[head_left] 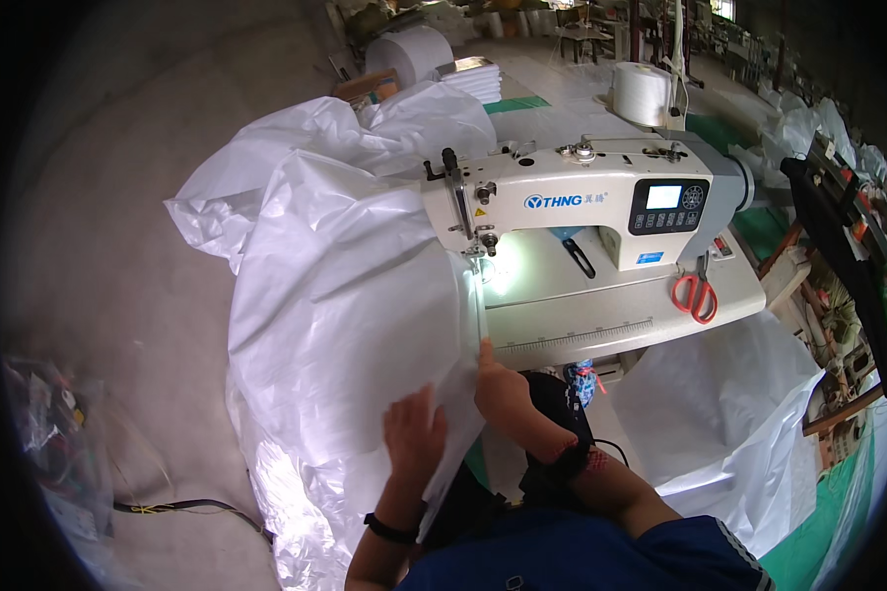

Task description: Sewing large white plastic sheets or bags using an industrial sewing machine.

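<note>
A large white plastic sheet (355, 305) hangs in folds over the left of the sewing machine (621, 177). Its right edge runs in a narrow strip under the lit needle area. At that edge, in front of the needle, my right hand (503, 394) has its index finger laid along the strip, the other fingers curled at the hem and partly hidden. My left hand (414, 433), slightly blurred, is over the sheet further left and nearer to me, fingers extended and holding nothing. Whether its palm touches the sheet, I cannot tell.
Red-handled scissors (696, 295) lie on the right of the machine bed. A white thread cone (643, 94) stands behind the machine. More white sheeting (719, 424) hangs at the lower right. A white roll (411, 54) and a folded stack (470, 79) are at the back.
</note>
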Available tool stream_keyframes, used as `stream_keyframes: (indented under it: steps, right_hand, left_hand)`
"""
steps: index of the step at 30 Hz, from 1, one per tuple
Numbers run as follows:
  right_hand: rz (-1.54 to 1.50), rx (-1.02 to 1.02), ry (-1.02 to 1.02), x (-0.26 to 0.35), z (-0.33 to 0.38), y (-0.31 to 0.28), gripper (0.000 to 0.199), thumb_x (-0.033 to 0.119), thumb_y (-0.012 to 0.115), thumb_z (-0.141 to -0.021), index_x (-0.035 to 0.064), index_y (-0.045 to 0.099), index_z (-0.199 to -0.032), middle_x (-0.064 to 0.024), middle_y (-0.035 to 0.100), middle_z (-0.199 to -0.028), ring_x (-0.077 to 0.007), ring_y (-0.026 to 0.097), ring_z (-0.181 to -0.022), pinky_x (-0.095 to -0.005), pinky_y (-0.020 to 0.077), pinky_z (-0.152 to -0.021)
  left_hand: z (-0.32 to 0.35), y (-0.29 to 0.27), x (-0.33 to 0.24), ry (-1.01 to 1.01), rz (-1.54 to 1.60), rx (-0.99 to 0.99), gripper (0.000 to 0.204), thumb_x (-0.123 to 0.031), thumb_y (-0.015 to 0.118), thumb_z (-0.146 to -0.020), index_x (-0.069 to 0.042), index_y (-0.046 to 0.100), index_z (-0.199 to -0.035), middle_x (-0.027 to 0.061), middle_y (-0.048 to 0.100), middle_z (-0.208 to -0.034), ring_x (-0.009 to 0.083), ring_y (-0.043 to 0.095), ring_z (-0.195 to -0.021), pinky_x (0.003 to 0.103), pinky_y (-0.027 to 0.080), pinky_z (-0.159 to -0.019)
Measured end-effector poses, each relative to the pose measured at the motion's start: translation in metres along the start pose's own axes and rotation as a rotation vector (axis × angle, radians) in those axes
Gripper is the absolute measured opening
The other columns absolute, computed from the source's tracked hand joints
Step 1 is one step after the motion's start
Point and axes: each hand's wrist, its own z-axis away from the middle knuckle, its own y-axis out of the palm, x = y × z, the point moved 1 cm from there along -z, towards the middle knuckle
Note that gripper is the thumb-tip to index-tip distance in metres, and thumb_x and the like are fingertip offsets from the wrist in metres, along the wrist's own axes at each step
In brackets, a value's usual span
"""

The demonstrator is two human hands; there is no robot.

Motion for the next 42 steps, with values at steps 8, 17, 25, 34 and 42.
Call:
stream_keyframes:
  steps: [8,17,25,34,42]
  right_hand:
    - [0.121,-0.160,-0.075,-0.001,-0.011,0.000,0.054,0.008,0.051,-0.075,-0.0110,0.038,-0.125,-0.0133,0.063,-0.074,-0.0257,0.064,-0.060,-0.0343,0.0517,-0.053]
    - [0.185,-0.180,-0.081,0.004,-0.045,-0.012,0.043,0.007,0.051,-0.075,-0.0083,0.050,-0.116,-0.0105,0.064,-0.070,-0.0230,0.064,-0.061,-0.0322,0.0509,-0.053]
    - [0.322,-0.227,-0.068,0.002,-0.096,-0.009,0.035,0.010,0.052,-0.080,-0.0035,0.055,-0.112,-0.0045,0.062,-0.074,-0.0172,0.064,-0.062,-0.0275,0.0486,-0.049]
    - [0.202,-0.284,-0.110,-0.011,-0.131,-0.008,0.022,0.010,0.045,-0.085,-0.0012,0.056,-0.100,-0.0118,0.061,-0.080,-0.0263,0.063,-0.068,-0.0367,0.0505,-0.058]
    - [0.233,-0.188,-0.072,-0.015,-0.133,-0.012,0.028,0.010,0.043,-0.084,-0.0004,0.054,-0.108,-0.0134,0.062,-0.086,-0.0271,0.064,-0.071,-0.0370,0.0503,-0.059]
  left_hand:
    - [-0.041,-0.005,0.095,-0.233,-0.333,0.177,0.055,-0.038,0.062,-0.079,-0.016,0.046,-0.127,0.0158,0.036,-0.135,0.0316,0.030,-0.129,0.061,0.018,-0.100]
    - [-0.105,0.004,0.138,-0.190,-0.320,0.205,0.051,-0.033,0.060,-0.078,-0.017,0.049,-0.125,0.0161,0.038,-0.134,0.0304,0.032,-0.128,0.062,0.018,-0.099]
    - [-0.146,0.016,0.151,-0.173,-0.267,0.218,0.048,-0.032,0.056,-0.081,-0.016,0.049,-0.126,0.0149,0.042,-0.125,0.0294,0.037,-0.121,0.063,0.018,-0.098]
    - [-0.164,0.029,0.157,-0.346,-0.272,0.270,0.052,-0.039,0.050,-0.082,-0.020,0.044,-0.129,0.0132,0.037,-0.130,0.0269,0.029,-0.128,0.065,0.014,-0.098]
    - [-0.157,0.026,0.158,-0.253,-0.269,0.208,0.058,-0.044,0.055,-0.079,-0.014,0.045,-0.129,0.0117,0.042,-0.128,0.0274,0.032,-0.127,0.060,0.013,-0.102]
